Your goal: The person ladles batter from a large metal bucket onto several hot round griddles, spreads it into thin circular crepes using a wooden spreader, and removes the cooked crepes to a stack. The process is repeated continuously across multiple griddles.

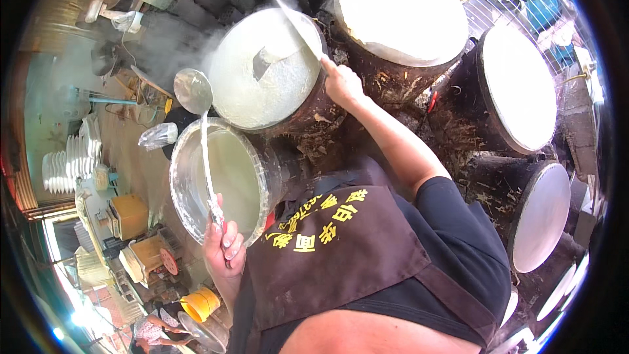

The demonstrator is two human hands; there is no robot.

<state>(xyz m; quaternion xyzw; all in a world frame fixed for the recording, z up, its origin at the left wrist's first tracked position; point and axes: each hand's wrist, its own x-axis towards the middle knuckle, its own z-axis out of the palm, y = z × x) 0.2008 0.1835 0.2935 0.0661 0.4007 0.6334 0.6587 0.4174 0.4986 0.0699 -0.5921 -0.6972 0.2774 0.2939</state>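
My left hand (224, 244) is closed round the coated handle of a long metal ladle (194, 92). The ladle's round bowl hangs past the far rim of a large tub (178, 204) of pale, milky liquid. Ahead, a dark drum has a round white top (282, 95), with steam drifting off its left side. A grey patch breaks that white surface near its middle. In my right hand (342, 84), the fingers grip the near end of a long flat spatula (298, 26). Its blade slants across the top's far right part; I cannot tell whether it touches.
More dark drums with round white tops, such as the far one (403, 10), stand along the right. A clear plastic-like container (158, 136) sits beside the tub. To the left are stacked white pieces (72, 157) and a yellow bucket (200, 304). Another person (152, 331) is at lower left.
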